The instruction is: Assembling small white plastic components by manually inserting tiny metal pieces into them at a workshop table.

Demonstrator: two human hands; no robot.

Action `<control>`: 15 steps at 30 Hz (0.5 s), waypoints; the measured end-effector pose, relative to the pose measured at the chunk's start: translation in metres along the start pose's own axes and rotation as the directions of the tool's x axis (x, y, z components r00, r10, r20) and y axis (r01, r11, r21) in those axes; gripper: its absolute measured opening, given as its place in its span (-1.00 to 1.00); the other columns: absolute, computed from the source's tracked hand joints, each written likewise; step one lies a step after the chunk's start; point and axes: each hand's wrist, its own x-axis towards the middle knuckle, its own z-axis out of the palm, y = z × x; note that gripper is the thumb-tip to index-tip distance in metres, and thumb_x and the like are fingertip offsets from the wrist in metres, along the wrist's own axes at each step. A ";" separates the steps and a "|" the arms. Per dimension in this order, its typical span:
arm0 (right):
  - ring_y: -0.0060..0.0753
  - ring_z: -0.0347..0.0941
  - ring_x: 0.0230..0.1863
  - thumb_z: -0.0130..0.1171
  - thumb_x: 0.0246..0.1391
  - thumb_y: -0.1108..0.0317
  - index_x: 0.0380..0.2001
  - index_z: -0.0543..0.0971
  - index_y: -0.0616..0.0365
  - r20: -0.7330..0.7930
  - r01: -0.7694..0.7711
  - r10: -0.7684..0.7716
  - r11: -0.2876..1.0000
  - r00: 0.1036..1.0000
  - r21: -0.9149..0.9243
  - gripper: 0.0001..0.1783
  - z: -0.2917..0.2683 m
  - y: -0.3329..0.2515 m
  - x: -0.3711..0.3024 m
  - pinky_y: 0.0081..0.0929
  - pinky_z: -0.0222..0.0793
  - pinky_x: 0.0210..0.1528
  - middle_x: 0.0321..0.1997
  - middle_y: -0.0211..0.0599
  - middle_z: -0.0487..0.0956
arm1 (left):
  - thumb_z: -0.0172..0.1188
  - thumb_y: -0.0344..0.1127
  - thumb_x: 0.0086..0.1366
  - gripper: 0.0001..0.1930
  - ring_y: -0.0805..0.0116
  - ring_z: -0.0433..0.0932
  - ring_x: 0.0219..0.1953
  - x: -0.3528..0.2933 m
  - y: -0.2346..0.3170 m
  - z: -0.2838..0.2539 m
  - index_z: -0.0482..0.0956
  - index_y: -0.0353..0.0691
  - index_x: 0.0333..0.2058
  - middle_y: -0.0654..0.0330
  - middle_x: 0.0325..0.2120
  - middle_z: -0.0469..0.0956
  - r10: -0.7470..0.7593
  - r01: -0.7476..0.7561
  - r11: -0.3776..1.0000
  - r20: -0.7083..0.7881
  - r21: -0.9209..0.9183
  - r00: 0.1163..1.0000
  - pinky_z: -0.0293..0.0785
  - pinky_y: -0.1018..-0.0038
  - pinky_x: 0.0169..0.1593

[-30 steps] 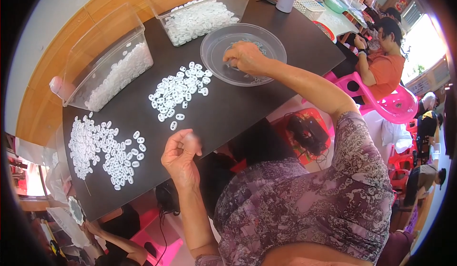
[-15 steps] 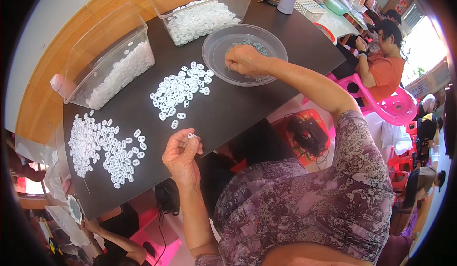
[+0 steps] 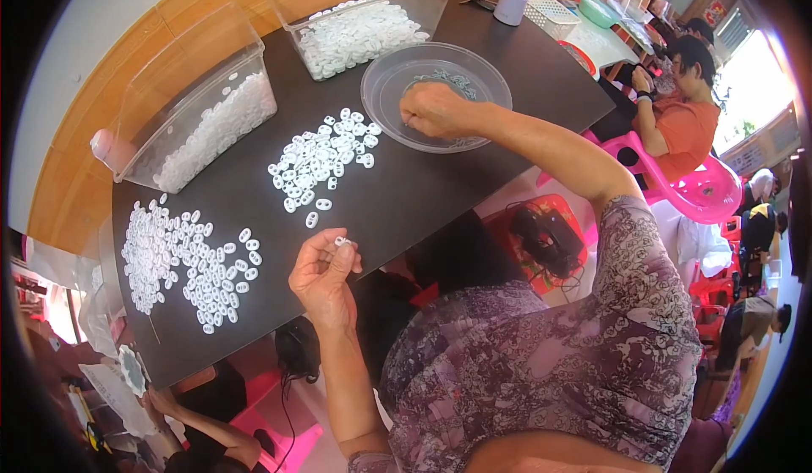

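My left hand (image 3: 326,283) is raised by the front edge of the dark table, thumb and fingers pinched on a small white oval plastic piece (image 3: 342,241). My right hand (image 3: 436,109) reaches into a round clear tray (image 3: 383,92), its fingers closed together; whatever they grip is hidden or too small to name. Small thin grey pieces (image 3: 454,81) lie in that tray, partly behind the hand. Between my hands spreads a pile of white oval pieces with two holes (image 3: 317,164). Another pile of white oval pieces (image 3: 216,283) covers the table's left end.
Two clear plastic bins, one at the left (image 3: 207,130) and one at the back (image 3: 364,37), hold many white pieces. A lilac cup (image 3: 512,2) and a white basket (image 3: 550,18) stand beyond the tray. Other people sit at right (image 3: 681,118) and lower left (image 3: 207,431).
Both hands stay nearly in place. My right hand's fingers have shifted slightly within the tray, and the view has moved a little.
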 end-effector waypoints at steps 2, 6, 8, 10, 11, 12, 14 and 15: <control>0.05 0.42 -0.33 0.03 -0.21 0.47 -0.61 0.47 0.19 0.030 -0.025 0.025 1.000 0.999 0.003 -0.95 0.000 0.001 0.000 -0.12 0.30 -0.30 -0.49 -0.07 0.50 | 0.22 -0.52 0.10 -0.82 0.48 0.45 -0.52 0.000 0.000 -0.001 0.51 -0.42 -0.28 0.14 -0.49 0.52 0.001 0.000 1.000 0.003 -0.006 1.000 0.36 0.59 -0.47; 0.07 0.41 -0.34 0.01 -0.22 0.48 -0.59 0.47 0.19 0.028 -0.106 0.105 0.993 0.994 0.060 -0.94 -0.004 -0.004 -0.003 -0.15 0.30 -0.31 -0.50 -0.05 0.49 | 0.24 -0.55 0.08 -0.81 0.50 0.45 -0.55 0.000 0.000 0.001 0.52 -0.40 -0.29 0.17 -0.52 0.53 0.005 -0.005 1.000 -0.007 -0.027 1.000 0.39 0.63 -0.46; 0.03 0.41 -0.35 0.01 -0.25 0.52 -0.57 0.45 0.22 -0.014 -0.127 0.130 0.984 0.991 0.125 -0.93 -0.010 -0.009 -0.004 -0.18 0.31 -0.31 -0.51 -0.05 0.49 | 0.22 -0.52 0.10 -0.82 0.47 0.45 -0.52 0.000 0.000 -0.001 0.51 -0.42 -0.29 0.14 -0.49 0.52 0.011 -0.011 1.000 0.011 -0.011 1.000 0.36 0.59 -0.47; 0.02 0.41 -0.36 0.01 -0.27 0.56 -0.54 0.45 0.22 -0.032 -0.119 0.125 0.981 0.992 0.152 -0.90 -0.011 -0.010 -0.004 -0.18 0.30 -0.31 -0.50 -0.07 0.49 | 0.22 -0.52 0.10 -0.81 0.47 0.45 -0.51 0.000 0.001 -0.001 0.51 -0.42 -0.29 0.14 -0.49 0.52 0.011 -0.010 1.000 0.009 -0.009 1.000 0.36 0.59 -0.47; 0.01 0.41 -0.36 0.01 -0.28 0.59 -0.52 0.44 0.22 -0.051 -0.110 0.120 0.978 0.991 0.179 -0.86 -0.011 -0.011 -0.003 -0.18 0.30 -0.31 -0.49 -0.09 0.49 | 0.22 -0.53 0.10 -0.81 0.47 0.45 -0.51 0.000 0.001 -0.001 0.51 -0.43 -0.29 0.14 -0.49 0.52 0.010 -0.010 1.000 0.006 -0.007 1.000 0.36 0.59 -0.47; 0.01 0.41 -0.36 0.01 -0.28 0.59 -0.52 0.44 0.22 -0.052 -0.110 0.121 0.978 0.991 0.178 -0.86 -0.012 -0.013 -0.003 -0.18 0.30 -0.31 -0.49 -0.09 0.49 | 0.22 -0.53 0.10 -0.81 0.47 0.45 -0.51 0.000 0.001 -0.001 0.51 -0.43 -0.29 0.14 -0.49 0.52 0.010 -0.010 1.000 0.008 -0.006 1.000 0.36 0.59 -0.47; -0.01 0.40 -0.33 -0.01 -0.31 0.66 -0.48 0.44 0.21 -0.086 -0.134 0.155 0.968 0.984 0.210 -0.79 -0.015 -0.018 -0.004 -0.19 0.30 -0.28 -0.48 -0.14 0.49 | 0.22 -0.53 0.10 -0.81 0.47 0.46 -0.52 0.000 0.000 -0.001 0.50 -0.43 -0.28 0.14 -0.49 0.52 0.017 -0.017 1.000 0.007 -0.010 1.000 0.36 0.59 -0.47; -0.01 0.40 -0.33 -0.01 -0.31 0.66 -0.48 0.44 0.21 -0.089 -0.137 0.158 0.968 0.983 0.209 -0.79 -0.015 -0.017 -0.004 -0.19 0.30 -0.28 -0.48 -0.14 0.49 | 0.22 -0.53 0.10 -0.81 0.47 0.46 -0.52 0.000 -0.001 -0.001 0.50 -0.43 -0.28 0.14 -0.49 0.52 0.016 -0.016 1.000 0.012 -0.009 1.000 0.36 0.59 -0.47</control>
